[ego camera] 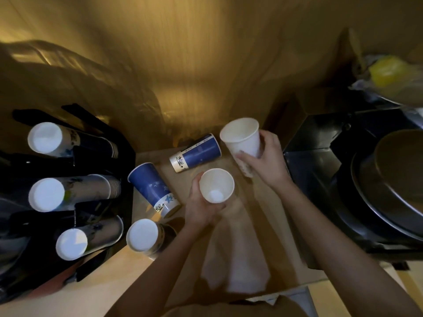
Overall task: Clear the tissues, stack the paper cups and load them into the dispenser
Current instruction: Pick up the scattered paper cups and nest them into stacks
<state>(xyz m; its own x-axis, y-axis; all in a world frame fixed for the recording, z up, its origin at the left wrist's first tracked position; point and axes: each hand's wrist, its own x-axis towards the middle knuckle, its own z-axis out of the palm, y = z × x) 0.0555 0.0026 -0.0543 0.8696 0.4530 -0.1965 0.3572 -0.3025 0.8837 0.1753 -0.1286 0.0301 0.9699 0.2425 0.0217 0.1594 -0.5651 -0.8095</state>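
Note:
My left hand [201,209] grips a white paper cup [216,185] upright, mouth toward me. Up and to the right, my right hand [265,159] holds a second white paper cup [241,138], tilted with its mouth up. Two blue paper cups lie on their sides on the wooden counter: one [153,188] left of my left hand, another [196,153] behind it. A further cup [143,234] sits bottom-up at the counter's left. The black dispenser [91,156] at left holds three rows of stacked cups. A white tissue [238,266] lies between my forearms.
A black appliance with a dark round bowl [393,179] stands at the right. Behind it, a shelf holds a yellow object in plastic wrap [389,72]. A wood-panel wall [183,65] rises behind the counter.

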